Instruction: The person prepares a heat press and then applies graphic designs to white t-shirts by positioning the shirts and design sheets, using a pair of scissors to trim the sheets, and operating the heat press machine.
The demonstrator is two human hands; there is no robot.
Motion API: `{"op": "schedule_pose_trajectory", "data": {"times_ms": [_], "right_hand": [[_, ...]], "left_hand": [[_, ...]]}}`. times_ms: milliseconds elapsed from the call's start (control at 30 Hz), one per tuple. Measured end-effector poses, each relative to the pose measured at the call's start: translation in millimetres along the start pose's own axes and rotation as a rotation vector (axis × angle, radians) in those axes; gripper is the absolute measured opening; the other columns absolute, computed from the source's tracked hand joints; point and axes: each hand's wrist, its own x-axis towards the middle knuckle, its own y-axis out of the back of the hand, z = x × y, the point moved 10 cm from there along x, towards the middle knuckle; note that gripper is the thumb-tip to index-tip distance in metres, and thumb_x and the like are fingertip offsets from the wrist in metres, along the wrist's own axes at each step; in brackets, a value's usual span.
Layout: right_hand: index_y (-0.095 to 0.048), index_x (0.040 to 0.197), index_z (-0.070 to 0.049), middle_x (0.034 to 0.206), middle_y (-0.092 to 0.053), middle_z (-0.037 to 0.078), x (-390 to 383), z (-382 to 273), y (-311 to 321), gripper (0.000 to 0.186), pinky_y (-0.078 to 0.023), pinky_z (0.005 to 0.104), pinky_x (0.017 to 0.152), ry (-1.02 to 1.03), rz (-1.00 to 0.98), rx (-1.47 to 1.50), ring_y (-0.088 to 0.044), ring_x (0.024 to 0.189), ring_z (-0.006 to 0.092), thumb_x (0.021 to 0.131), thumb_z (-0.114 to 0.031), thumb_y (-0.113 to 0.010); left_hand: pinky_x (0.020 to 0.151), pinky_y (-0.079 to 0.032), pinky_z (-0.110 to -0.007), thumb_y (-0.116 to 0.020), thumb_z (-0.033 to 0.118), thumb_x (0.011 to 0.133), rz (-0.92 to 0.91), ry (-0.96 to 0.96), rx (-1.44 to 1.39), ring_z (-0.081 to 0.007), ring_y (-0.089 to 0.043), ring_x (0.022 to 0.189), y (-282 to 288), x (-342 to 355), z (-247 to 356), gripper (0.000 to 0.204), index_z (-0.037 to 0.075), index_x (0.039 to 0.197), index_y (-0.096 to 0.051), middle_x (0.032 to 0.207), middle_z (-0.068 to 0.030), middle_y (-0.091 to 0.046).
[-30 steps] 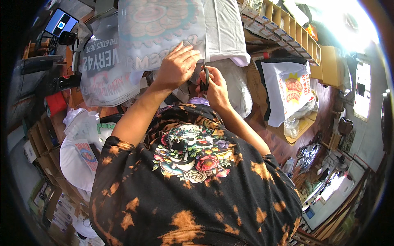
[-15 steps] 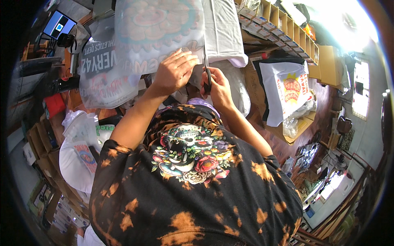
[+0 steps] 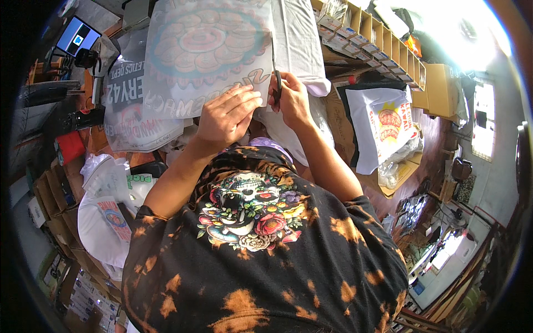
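Observation:
My left hand (image 3: 226, 116) grips the lower right part of a translucent film sheet (image 3: 183, 66) printed with a faded ring design and reversed lettering, fingers over it and thumb hidden. My right hand (image 3: 291, 105) is closed on black-handled scissors (image 3: 277, 87), whose blades point away from me along the sheet's right edge. White fabric (image 3: 297, 44) lies just right of that sheet. Another printed clear sheet (image 3: 127, 122) is partly under it at the left.
A slotted cardboard organiser (image 3: 383, 47) runs along the upper right. Below it lie a printed white cloth (image 3: 372, 127) and a cardboard box (image 3: 405, 172). A laptop (image 3: 78, 36) is at upper left, white printed fabric (image 3: 97, 233) at lower left.
The film sheet has shifted leftward. My left hand has moved down and slightly left with it; my right hand has moved up with the scissors along the sheet's edge.

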Motion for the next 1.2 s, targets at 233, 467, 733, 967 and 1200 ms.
{"op": "schedule_pose_trajectory", "data": {"times_ms": [233,467,733,967,1200], "right_hand": [[-0.059,0.105,-0.003,0.072,-0.056,0.001,13,-13,5,0.018,-0.038,0.0218,0.040,-0.006,0.019,-0.067,-0.053,0.051,0.0087,0.094,-0.014,-0.050],[-0.059,0.096,-0.006,0.070,-0.056,0.001,29,-22,10,0.019,-0.038,0.0232,0.040,0.022,0.013,-0.116,-0.053,0.051,0.0093,0.090,-0.024,-0.064],[-0.053,0.107,0.000,0.067,-0.060,0.006,50,-38,7,0.025,-0.040,0.0254,0.040,0.085,0.079,-0.089,-0.052,0.047,0.0115,0.093,-0.021,-0.055],[-0.053,0.107,0.001,0.074,-0.062,0.008,61,-35,13,0.026,-0.043,0.0267,0.042,0.114,0.082,-0.072,-0.055,0.052,0.0130,0.093,-0.021,-0.056],[-0.053,0.110,0.003,0.090,-0.065,0.011,58,-39,8,0.031,-0.051,0.0261,0.061,0.099,0.058,-0.028,-0.062,0.075,0.0136,0.092,-0.022,-0.060]], "left_hand": [[0.092,-0.055,-0.044,-0.066,-0.006,0.076,0.011,0.009,-0.059,-0.0305,-0.068,0.102,15,-2,9,0.022,0.001,0.097,-0.066,0.102,-0.0119,-0.070],[0.090,-0.056,-0.042,-0.067,-0.005,0.075,0.022,0.005,-0.099,-0.0304,-0.068,0.102,25,-9,18,0.024,0.001,0.098,-0.065,0.103,-0.0119,-0.070],[0.083,-0.057,-0.038,-0.067,-0.007,0.077,0.041,0.052,-0.130,-0.0311,-0.068,0.102,30,3,46,0.025,0.001,0.101,-0.066,0.104,-0.0129,-0.069],[0.080,-0.057,-0.036,-0.069,-0.006,0.078,0.044,0.070,-0.163,-0.0302,-0.069,0.101,31,6,46,0.025,0.001,0.102,-0.066,0.104,-0.0132,-0.069],[0.085,-0.057,-0.038,-0.070,-0.006,0.072,0.014,0.064,-0.225,-0.0296,-0.067,0.103,15,3,49,0.034,0.000,0.105,-0.065,0.109,-0.0143,-0.067]]}}
